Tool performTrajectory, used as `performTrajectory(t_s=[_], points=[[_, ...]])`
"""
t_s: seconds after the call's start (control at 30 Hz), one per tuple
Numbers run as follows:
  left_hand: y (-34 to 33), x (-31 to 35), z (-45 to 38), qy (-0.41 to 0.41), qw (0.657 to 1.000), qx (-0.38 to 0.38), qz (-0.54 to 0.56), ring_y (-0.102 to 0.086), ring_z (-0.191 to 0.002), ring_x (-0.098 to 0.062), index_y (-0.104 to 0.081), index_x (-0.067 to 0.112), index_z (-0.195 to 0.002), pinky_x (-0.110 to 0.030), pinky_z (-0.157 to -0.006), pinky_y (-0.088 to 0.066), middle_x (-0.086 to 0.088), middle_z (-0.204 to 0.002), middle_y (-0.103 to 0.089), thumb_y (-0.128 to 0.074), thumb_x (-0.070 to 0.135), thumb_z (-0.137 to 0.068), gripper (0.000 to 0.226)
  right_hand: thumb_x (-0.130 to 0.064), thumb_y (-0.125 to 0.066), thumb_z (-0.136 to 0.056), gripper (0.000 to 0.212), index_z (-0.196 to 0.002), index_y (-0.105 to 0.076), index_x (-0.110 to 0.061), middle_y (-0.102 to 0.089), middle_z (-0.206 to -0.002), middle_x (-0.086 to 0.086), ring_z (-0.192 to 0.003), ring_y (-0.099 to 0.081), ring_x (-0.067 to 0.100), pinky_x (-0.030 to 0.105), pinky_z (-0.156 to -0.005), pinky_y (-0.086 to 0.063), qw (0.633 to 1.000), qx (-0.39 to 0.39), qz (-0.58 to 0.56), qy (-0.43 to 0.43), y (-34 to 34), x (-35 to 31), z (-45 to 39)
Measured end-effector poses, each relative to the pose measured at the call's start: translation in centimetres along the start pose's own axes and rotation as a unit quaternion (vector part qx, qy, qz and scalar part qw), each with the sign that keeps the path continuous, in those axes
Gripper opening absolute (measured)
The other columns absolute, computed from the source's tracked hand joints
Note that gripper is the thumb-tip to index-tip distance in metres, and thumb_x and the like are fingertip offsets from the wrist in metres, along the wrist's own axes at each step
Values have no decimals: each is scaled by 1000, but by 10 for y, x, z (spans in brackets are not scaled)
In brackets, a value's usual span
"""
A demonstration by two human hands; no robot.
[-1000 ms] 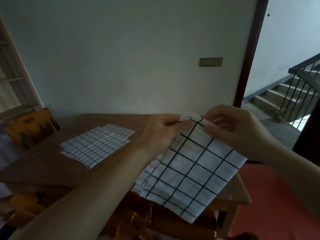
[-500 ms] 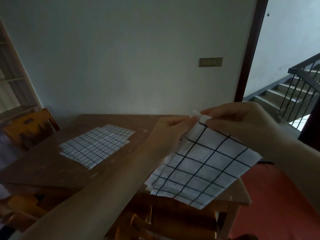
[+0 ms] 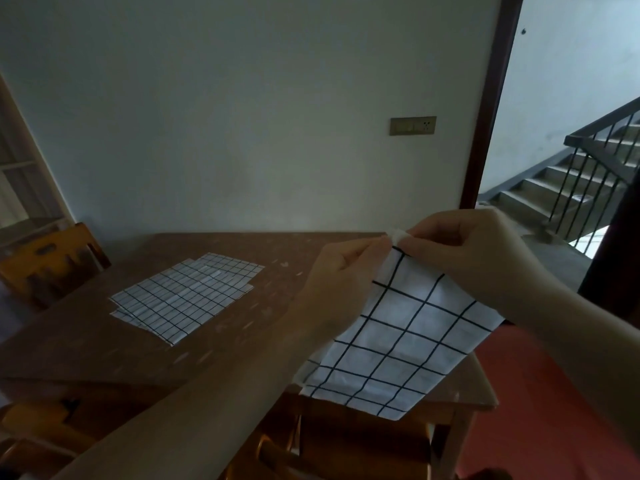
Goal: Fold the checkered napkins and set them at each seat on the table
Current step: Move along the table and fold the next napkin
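A white napkin with black grid lines [image 3: 398, 344] hangs in the air above the near right corner of the brown wooden table [image 3: 242, 323]. My left hand [image 3: 341, 282] and my right hand [image 3: 474, 251] both pinch its top corner, fingertips almost touching. The cloth drapes down and to the right from that corner. A small pile of flat checkered napkins [image 3: 185, 299] lies on the table's left half, well clear of both hands.
A wooden chair [image 3: 45, 261] stands at the table's far left. Another chair back [image 3: 311, 455] shows under the near edge. A dark door frame [image 3: 488, 105] and a staircase with black railing [image 3: 581, 178] lie to the right, above a red floor [image 3: 540, 420].
Both hands have lifted the napkin's top corner higher and to the right, and the cloth has swung up with its lower edge now over the table corner.
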State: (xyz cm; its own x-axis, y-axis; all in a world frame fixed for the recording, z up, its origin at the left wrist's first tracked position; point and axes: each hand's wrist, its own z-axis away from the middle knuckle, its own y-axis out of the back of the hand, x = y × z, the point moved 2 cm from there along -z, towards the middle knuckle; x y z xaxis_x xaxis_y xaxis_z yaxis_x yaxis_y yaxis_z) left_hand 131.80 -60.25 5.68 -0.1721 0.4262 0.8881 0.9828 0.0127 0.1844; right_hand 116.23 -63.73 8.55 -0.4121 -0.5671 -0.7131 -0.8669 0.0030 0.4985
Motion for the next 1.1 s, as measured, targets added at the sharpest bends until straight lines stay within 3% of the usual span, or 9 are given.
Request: performTrajectory(t_s=[0.17,0.23,0.33,0.5,0.63,0.7,0.8,0.87,1.1], points=[[1,-8,-1,-72,995,-1,-71,-32,-47,-17,-73,11,-87,-30,-47,-28,3,-50,-41,-53,15,-99,24,-33,-74,-80,10,-73,-75,-25,-70,-64,-16,-54,-61,-2,7,-51,-42,999,2,21,24,-2,1,-1],[2,-9,-3,-77,995,7,-67,-54,-54,-19,-76,16,-97,-25,-56,-43,-3,-63,-64,-52,12,-99,24,-38,-72,-79,13,-73,-74,-26,-70,-67,-17,-60,-64,-3,8,-55,-46,999,-6,43,29,0,3,-1],[15,-12,-7,-42,998,33,-44,-70,-85,-9,-76,19,-96,-18,-75,-53,2,-89,-76,-52,10,-98,26,-49,-66,-76,20,-71,-73,-31,-70,-68,-18,-63,-66,-3,13,-60,-49,993,-52,102,18,8,9,1],[42,-24,-12,27,996,75,48,-69,-86,-2,-75,22,-88,-14,-73,-50,9,-86,-76,-49,7,-98,32,-60,-62,-73,27,-67,-73,-35,-68,-65,-22,-58,-63,-4,12,-56,-50,967,-173,184,-36,23,31,9],[52,-34,-13,46,993,96,57,-68,-105,-17,-76,16,-100,-36,-97,-50,-1,-101,-76,-50,9,-98,27,-85,-48,-55,55,-74,-75,-41,-74,-73,-10,-69,-71,12,40,-75,-60,975,-158,150,-41,36,32,13],[52,-36,-12,50,993,90,49,-66,-110,-20,-74,16,-107,-43,-103,-46,-4,-108,-74,-49,13,-99,26,-92,-49,-50,61,-78,-75,-45,-75,-75,-8,-70,-72,16,40,-75,-60,980,-159,118,-37,39,35,13],[49,-35,-10,55,994,83,50,-66,-107,-15,-71,19,-109,-41,-102,-47,-1,-108,-73,-47,16,-100,26,-47,-73,-72,9,-66,-76,-42,-73,-66,-8,-58,-67,10,17,-61,-55,991,-104,81,-11,39,33,11],[48,-33,-9,58,993,82,66,-67,-104,-12,-71,24,-104,-40,-102,-46,2,-105,-74,-46,15,-100,27,-26,-76,-75,14,-66,-75,-36,-72,-65,-11,-56,-64,3,14,-56,-51,995,-53,82,10,41,31,10],[47,-29,-10,41,991,98,83,-66,-108,-16,-76,34,-93,-45,-104,-45,4,-103,-75,-46,14,-101,37,-43,-72,-61,22,-81,-74,-33,-76,-72,-10,-71,-72,10,36,-78,-58,999,-8,21,-29,40,27,14]])
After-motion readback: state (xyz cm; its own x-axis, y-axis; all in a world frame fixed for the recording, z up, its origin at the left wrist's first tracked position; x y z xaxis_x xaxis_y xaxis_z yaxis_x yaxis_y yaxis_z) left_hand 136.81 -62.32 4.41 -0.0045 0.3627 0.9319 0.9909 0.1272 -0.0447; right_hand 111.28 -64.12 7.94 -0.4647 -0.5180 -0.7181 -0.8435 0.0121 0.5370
